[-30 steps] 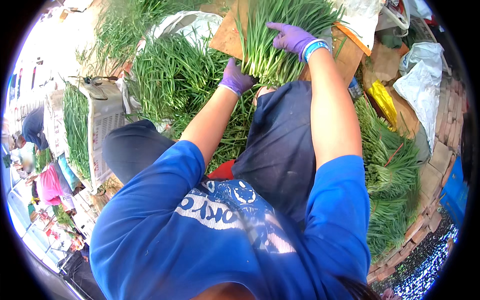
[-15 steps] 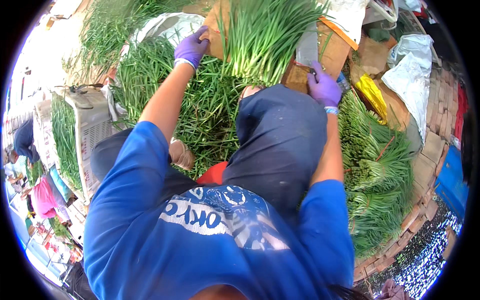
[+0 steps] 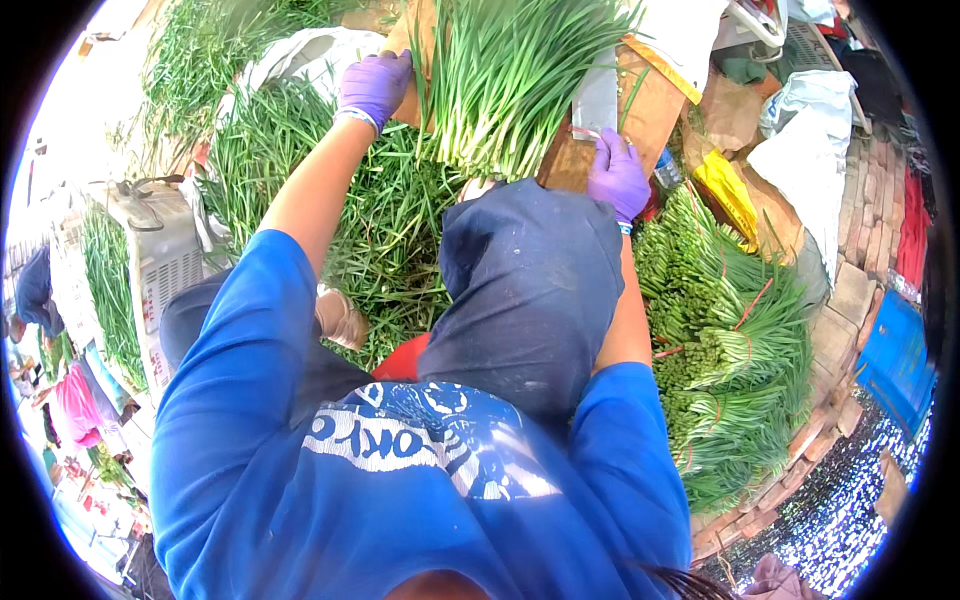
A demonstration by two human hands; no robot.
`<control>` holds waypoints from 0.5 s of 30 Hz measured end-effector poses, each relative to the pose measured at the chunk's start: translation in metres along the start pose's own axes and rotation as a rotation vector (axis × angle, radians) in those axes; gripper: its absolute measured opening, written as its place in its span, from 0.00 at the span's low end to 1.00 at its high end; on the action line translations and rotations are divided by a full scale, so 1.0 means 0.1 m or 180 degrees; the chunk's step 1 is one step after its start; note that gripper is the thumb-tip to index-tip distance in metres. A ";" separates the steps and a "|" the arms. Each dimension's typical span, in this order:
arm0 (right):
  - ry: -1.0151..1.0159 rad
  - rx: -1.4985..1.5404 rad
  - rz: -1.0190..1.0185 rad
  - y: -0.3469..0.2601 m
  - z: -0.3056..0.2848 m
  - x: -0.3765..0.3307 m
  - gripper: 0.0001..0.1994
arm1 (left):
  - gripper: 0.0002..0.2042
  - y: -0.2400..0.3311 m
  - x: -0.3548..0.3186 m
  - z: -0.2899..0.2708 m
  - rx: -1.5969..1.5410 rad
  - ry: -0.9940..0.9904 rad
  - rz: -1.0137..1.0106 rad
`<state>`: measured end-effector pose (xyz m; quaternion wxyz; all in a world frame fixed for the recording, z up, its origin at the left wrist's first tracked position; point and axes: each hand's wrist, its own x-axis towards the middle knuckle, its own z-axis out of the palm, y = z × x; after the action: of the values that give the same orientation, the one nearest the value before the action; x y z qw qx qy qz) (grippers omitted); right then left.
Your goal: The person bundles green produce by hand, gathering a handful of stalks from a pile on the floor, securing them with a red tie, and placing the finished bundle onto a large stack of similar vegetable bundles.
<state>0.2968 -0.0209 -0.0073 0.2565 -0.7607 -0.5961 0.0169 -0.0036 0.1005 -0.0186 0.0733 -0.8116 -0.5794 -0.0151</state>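
Note:
My left hand (image 3: 376,88), in a purple glove, has its fingers curled at the left edge of a wooden board (image 3: 412,75). On the board lies a thick spread of garlic chives (image 3: 500,90), pale stem ends toward me. My right hand (image 3: 618,180), gloved alike, is closed at the near end of a wide-bladed knife (image 3: 598,90); the handle is mostly hidden by the fingers. The blade lies flat on the board, right of the chives. Beside my right forearm are stacked several tied bundles of chives (image 3: 715,340).
Loose greens (image 3: 390,240) cover the ground around my feet. A white crate (image 3: 165,240) with greens stands at left. White plastic sheeting (image 3: 800,170), a yellow bag (image 3: 725,195) and a blue object (image 3: 893,360) lie at right. People are at far left.
The view has shifted slightly, moving most things left in the picture. My right fingers now stretch farther up toward the blade. My left fingers are drawn closer together at the board's edge.

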 end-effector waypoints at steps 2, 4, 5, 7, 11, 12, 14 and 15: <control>0.0153 0.0632 -0.0279 0.00 0.10 -0.02 0.09 | 0.09 0.02 -0.08 -0.05 -0.0318 0.0285 -0.0127; 0.0012 0.1203 -0.0394 -0.06 0.13 -0.02 0.08 | 0.10 0.03 -0.20 -0.04 -0.0601 0.0357 -0.0434; -0.0205 0.1455 -0.0370 -0.12 0.11 0.00 0.08 | 0.11 0.03 -0.25 -0.01 -0.1038 0.0405 -0.0524; -0.0552 0.2244 -0.0100 -0.18 0.16 0.02 0.11 | 0.13 0.04 -0.29 -0.07 -0.1585 0.0091 -0.0763; -0.0789 0.4033 0.1214 -0.28 0.12 0.05 0.13 | 0.15 -0.05 -0.22 -0.11 -0.3342 -0.0845 -0.1229; -0.0807 0.4022 0.1269 -0.30 0.13 0.07 0.13 | 0.15 -0.06 -0.22 -0.10 -0.3988 -0.1058 -0.1394; -0.0774 0.4002 0.1396 -0.28 0.13 0.11 0.13 | 0.15 -0.04 -0.18 -0.17 -0.4000 -0.1174 -0.1279; -0.0811 0.4009 0.1242 -0.20 0.20 0.11 0.20 | 0.15 -0.02 -0.17 -0.20 -0.4015 -0.1259 -0.1231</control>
<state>0.2752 -0.0005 -0.0132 0.5713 -0.5516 -0.3496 0.4972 -0.0100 0.0827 -0.0007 -0.5242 -0.5686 -0.5968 -0.2137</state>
